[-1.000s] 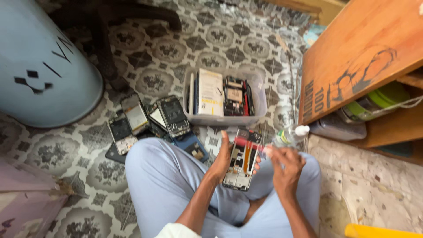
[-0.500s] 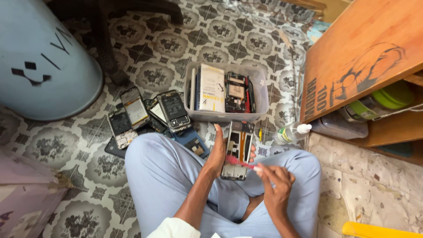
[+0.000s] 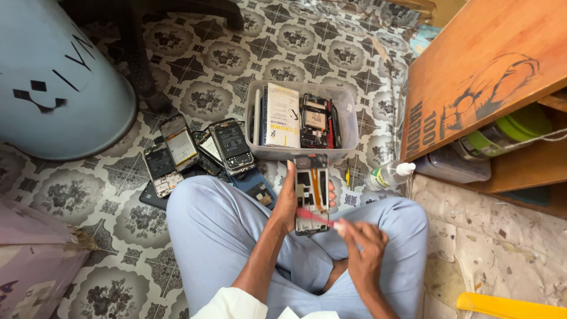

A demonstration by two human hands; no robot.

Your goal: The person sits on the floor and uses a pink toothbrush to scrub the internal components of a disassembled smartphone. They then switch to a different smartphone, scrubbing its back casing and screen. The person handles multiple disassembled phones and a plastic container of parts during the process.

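left hand (image 3: 287,201) sits at centre frame, fingers curled in a grip, forearm running down to the lower middle. right hand (image 3: 361,248) lies lower right of it, fingertips pinched together, wrist bent inward over crossed legs.

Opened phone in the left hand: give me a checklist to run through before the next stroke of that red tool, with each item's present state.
1. Left hand grips the opened phone from its side, insides facing up: ok.
2. Right hand holds the red tool with its tip on the phone's lower part: ok.
3. Kind of tool tip, brush or pry end: cannot tell.
4. Phone held above the lap, apart from the clear plastic bin: ok.
5. Small bottle lies on its side on the floor; cap shut or not: cannot tell.
6. Other opened phones lie on the floor beside the left knee, apart from both hands: ok.
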